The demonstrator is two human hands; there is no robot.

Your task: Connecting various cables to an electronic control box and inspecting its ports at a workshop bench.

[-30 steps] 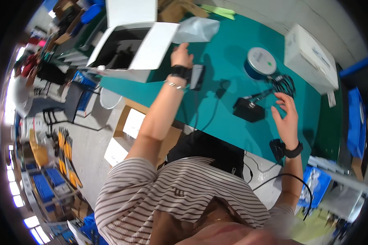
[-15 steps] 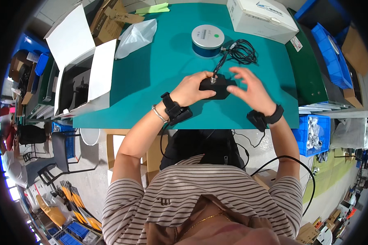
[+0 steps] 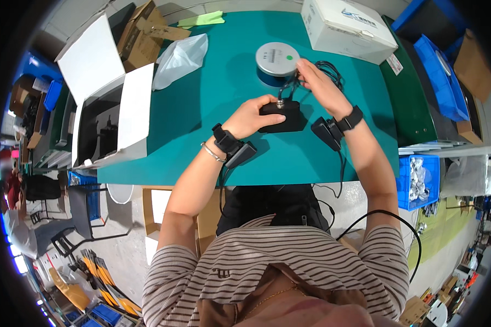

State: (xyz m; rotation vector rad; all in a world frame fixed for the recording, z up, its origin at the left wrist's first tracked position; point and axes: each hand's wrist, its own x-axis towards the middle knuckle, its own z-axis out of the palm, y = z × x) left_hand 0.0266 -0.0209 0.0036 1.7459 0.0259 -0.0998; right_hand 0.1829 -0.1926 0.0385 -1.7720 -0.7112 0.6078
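On the green table top, my left hand [image 3: 253, 116] is closed around a small black box [image 3: 289, 118], fingers behind it and thumb along its top. A metal connector [image 3: 280, 103] stands on the box, and a black cable [image 3: 287, 90] runs up from it. My right hand [image 3: 323, 87] reaches over the cable beside a round silver-topped, blue-sided device [image 3: 277, 61]. Its fingers are stretched forward at the device's right side; whether they touch the cable's end there is hidden. The coiled part of the black cable [image 3: 333, 70] lies partly behind this hand.
An open white box [image 3: 135, 103] with dark contents stands at the left. Near it lie a translucent plastic bag [image 3: 181, 59] and a green strip [image 3: 201, 19]. A closed white carton [image 3: 348, 28] occupies the far right corner. Blue bins [image 3: 418, 182] stand beyond the table's right side.
My right hand has moved away from the black box, forward to the side of the round device. My left hand still holds the box, which is shifted slightly left.
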